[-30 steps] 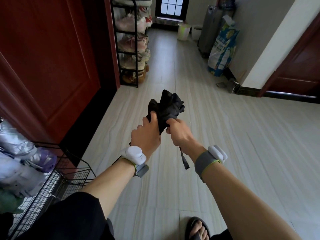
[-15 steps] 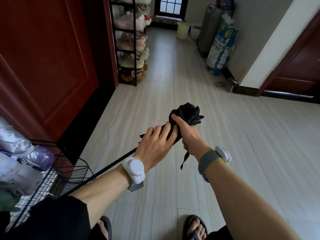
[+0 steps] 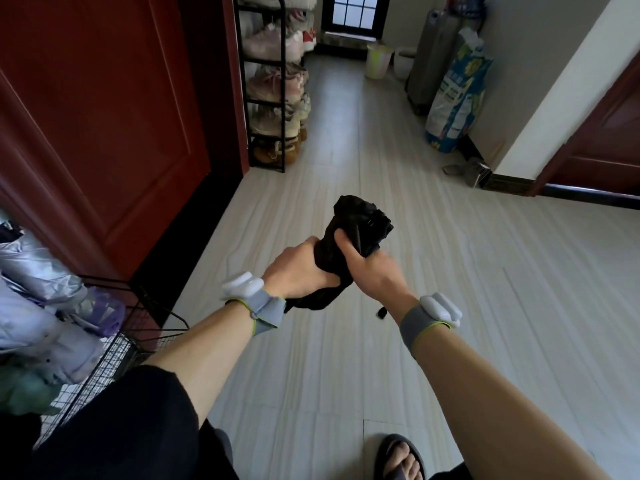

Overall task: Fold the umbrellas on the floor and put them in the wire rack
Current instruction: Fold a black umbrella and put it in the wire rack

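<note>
I hold a black folded umbrella (image 3: 360, 223) in front of me above the floor, its bunched canopy pointing away. My left hand (image 3: 298, 268) grips its lower part, fingers wrapped round the fabric. My right hand (image 3: 370, 268) grips the canopy just above, thumb pressed into the cloth. A black strap end (image 3: 381, 312) hangs below my right wrist. The black wire rack (image 3: 138, 327) stands at the lower left beside the red door. It holds several folded umbrellas, silver, lilac (image 3: 104, 311) and green.
A red door (image 3: 104, 116) fills the left side. A black shoe rack (image 3: 273, 84) with several shoes stands past it. A printed sack (image 3: 457, 95), a grey cylinder and two buckets line the far right wall. My sandalled foot (image 3: 398, 459) is at the bottom.
My left hand has gone from lying flat on the umbrella to wrapping round its lower part. The canopy is bunched tighter between both hands, and the thin shaft seen earlier is out of sight.
</note>
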